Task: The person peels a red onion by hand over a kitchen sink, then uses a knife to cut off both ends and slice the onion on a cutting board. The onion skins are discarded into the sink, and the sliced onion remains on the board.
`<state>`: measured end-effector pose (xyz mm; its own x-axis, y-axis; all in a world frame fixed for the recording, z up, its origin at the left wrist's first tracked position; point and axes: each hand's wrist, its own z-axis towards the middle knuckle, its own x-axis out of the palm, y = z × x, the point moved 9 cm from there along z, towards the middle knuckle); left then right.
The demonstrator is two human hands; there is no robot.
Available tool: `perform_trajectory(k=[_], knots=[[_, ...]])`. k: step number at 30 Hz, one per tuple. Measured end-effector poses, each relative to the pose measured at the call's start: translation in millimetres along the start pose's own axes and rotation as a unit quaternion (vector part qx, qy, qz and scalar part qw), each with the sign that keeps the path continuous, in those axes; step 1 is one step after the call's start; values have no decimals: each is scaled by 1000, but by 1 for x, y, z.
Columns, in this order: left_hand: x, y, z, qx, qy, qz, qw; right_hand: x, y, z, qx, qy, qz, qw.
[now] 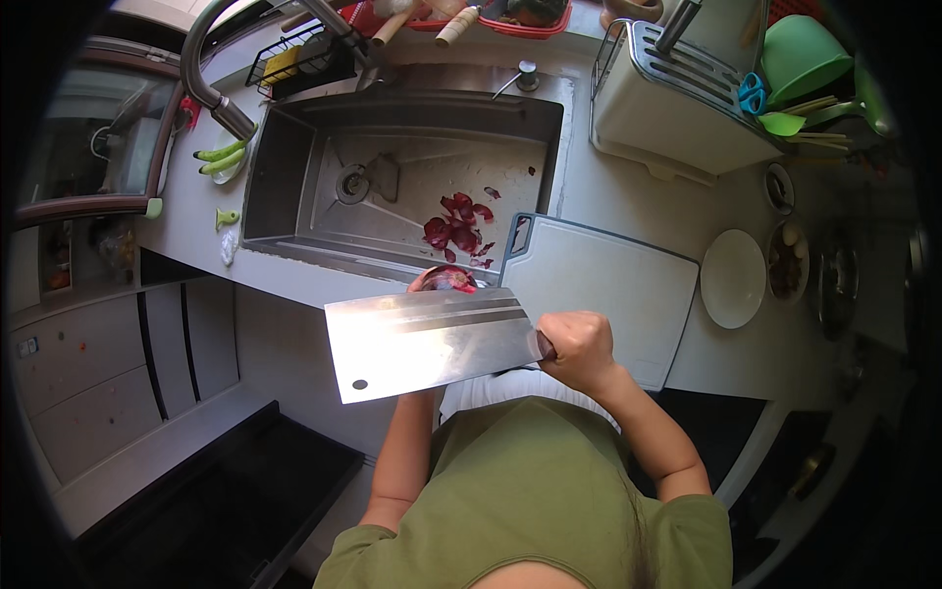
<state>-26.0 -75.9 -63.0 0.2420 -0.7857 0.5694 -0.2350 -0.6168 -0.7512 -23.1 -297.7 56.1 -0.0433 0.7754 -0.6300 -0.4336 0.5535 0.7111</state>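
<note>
A wide cleaver (434, 342) is gripped by its dark handle in my right hand (578, 350), its broad blade reaching left in front of me. Behind the blade's far edge shows a red onion (450, 279), held in my left hand (419, 280), which the blade mostly hides. Whether the blade touches the onion I cannot tell. Red onion skins (460, 227) lie on the floor of the steel sink (434, 147), just beyond the onion. To the right, a grey-edged cutting board (603, 287) rests on the counter with one corner at the sink's rim.
A white plate (733, 279) and a bowl with food and eggs (787, 263) stand right of the board. A knife block (677, 103) is at the back right. The faucet (213, 96), green produce on a dish (223, 158) and a green peeler (227, 218) are on the left.
</note>
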Motion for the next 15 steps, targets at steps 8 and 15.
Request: perform_trajectory(k=[8, 15], knots=[[-3, 3, -3, -8, -12, -20, 1000, -1, 7, -1, -14, 9, -29, 999], [12, -11, -11, 13, -8, -22, 1000, 0, 6, -4, -8, 15, -24, 1000]])
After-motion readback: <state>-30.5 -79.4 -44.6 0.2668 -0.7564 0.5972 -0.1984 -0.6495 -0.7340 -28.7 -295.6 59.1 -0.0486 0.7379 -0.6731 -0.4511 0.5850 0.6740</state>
